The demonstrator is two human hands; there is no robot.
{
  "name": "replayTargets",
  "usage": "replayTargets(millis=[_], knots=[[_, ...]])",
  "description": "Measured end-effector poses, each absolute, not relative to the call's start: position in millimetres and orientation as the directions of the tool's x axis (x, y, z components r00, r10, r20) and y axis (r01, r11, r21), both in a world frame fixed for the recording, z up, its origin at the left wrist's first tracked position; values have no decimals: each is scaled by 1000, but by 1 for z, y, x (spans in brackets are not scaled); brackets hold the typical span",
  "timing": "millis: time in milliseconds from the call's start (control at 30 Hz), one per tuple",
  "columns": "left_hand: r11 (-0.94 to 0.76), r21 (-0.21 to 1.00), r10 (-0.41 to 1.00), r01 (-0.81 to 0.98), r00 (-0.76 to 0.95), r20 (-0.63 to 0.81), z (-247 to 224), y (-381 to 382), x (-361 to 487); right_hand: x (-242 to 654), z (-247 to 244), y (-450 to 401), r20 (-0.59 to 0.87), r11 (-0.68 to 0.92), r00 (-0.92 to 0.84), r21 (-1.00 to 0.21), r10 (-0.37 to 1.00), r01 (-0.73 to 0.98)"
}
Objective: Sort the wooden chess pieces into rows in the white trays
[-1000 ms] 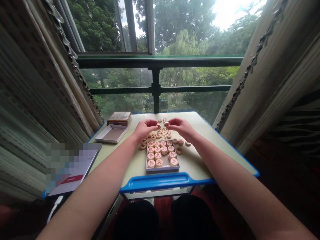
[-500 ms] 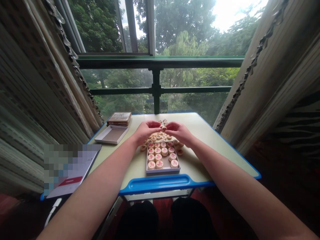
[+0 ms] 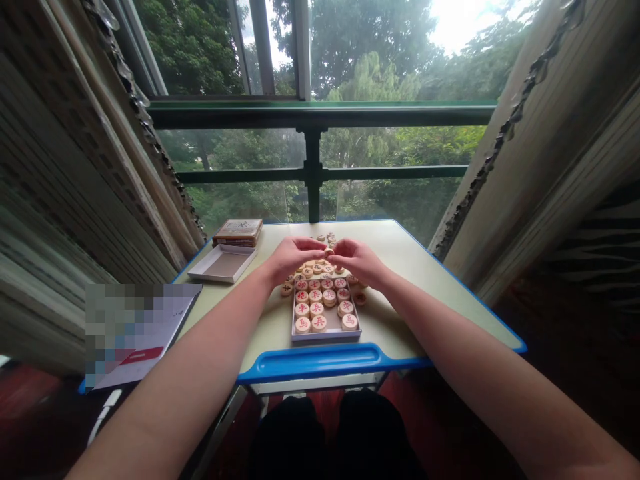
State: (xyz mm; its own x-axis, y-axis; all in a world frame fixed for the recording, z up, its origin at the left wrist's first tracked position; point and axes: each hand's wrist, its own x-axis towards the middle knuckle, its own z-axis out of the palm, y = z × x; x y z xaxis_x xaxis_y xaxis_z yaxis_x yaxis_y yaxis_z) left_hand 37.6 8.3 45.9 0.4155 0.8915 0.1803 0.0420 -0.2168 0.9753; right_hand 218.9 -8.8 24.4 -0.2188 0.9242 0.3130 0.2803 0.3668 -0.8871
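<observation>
Between the fingertips of both hands is a round wooden Chinese chess piece (image 3: 329,253), held above a pile of loose pieces (image 3: 317,268). My left hand (image 3: 295,257) is closed on its left side, and my right hand (image 3: 356,259) pinches it from the right. Just in front of them lies a shallow white box (image 3: 327,337) holding rows of pieces marked in red, such as a soldier piece (image 3: 319,323). Bare box floor shows in its lower right part. Some loose pieces are partly hidden behind my hands.
An empty white box lid (image 3: 223,264) lies on the table's left side, before a stacked brown box (image 3: 238,232). A laptop-like flat thing (image 3: 150,347), partly blurred out, sits at the left edge with a white cable (image 3: 106,413). A blue tray (image 3: 317,361) edges the table's front.
The view has tilted down slightly. Both hands stay together on the chess piece, with only small finger movement. The pieces in the box look the same.
</observation>
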Motion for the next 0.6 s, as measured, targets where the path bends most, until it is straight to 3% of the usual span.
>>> replayTargets(millis=[167,333,467,600], knots=[[-175,982,899,-75,394,190,45,8,39,220,32,-16,466,521,-232,-760,854,388],[-74,989,896,-130,426,123,44,6,38,222,37,-22,639,683,-328,-447,696,578],[-45,994,889,-102,449,86,41,6,39,222,35,-23,668,753,-449,-264,593,603],[-33,994,895,-103,439,75,40,7,39,222,33,-25,671,754,-479,-187,566,630]])
